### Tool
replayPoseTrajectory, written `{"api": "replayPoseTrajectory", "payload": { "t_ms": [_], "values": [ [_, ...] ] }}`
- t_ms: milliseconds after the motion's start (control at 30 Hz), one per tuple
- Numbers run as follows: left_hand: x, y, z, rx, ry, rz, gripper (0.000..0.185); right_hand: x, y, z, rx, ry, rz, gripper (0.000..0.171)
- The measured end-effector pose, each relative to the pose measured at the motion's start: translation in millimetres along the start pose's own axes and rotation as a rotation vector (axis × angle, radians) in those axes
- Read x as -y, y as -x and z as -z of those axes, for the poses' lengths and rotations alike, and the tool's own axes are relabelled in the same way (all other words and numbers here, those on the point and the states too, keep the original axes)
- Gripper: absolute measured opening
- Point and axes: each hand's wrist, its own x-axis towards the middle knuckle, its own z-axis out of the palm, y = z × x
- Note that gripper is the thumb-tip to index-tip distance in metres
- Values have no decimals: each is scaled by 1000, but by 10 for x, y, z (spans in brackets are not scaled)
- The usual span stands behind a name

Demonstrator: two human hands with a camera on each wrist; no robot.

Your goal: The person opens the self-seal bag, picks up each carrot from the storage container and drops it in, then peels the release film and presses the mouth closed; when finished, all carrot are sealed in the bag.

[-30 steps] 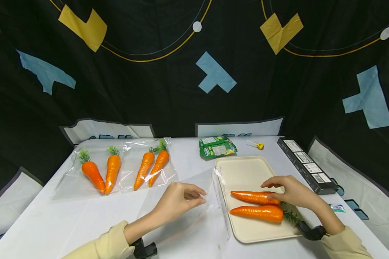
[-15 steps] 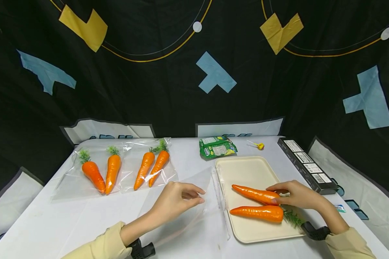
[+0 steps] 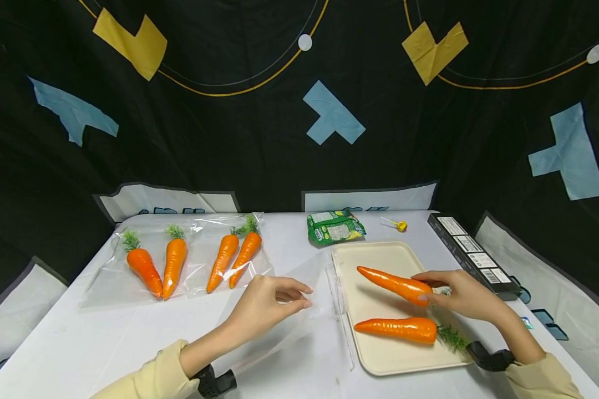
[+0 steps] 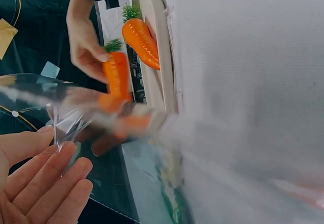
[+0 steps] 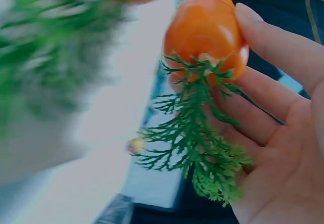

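My right hand (image 3: 461,293) grips an orange carrot (image 3: 391,284) by its thick end, with thumb and fingers on opposite sides. It hangs over the beige tray (image 3: 374,254), tip pointing left; its feathery green top (image 5: 195,133) lies along my palm in the right wrist view. A second carrot (image 3: 399,330) lies on the tray nearer to me. To the left, my left hand (image 3: 264,305) pinches the edge of a clear plastic bag (image 4: 68,125) between thumb and fingers. The bag's film spreads over the white table beside the tray.
Two clear bags, each with two carrots, lie at the back left: a left bag (image 3: 100,288) and a right bag (image 3: 264,269). A green packet (image 3: 335,227) and a yellow lollipop (image 3: 401,225) sit behind the tray. A long black box (image 3: 471,255) stands along the right.
The carrot in my right hand has risen off the tray, and its tip has swung up and away from me. My left hand has shifted slightly left with the bag.
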Motion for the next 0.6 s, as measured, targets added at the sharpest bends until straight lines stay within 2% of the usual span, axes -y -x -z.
{"api": "replayPoseTrajectory", "payload": {
  "t_ms": [200, 333, 467, 600],
  "values": [
    [1, 2, 16, 10, 0, -1, 13, 377, 18, 198, -130, 65, 29, 41],
    [10, 5, 13, 10, 8, -2, 14, 594, 13, 291, -149, 88, 57, 43],
    [12, 5, 14, 9, 6, 0, 13, 762, -14, 325, -162, 116, 137, 43],
    [9, 4, 18, 9, -9, 0, 13, 872, -56, 329, -139, 114, 202, 43]
  ]
}}
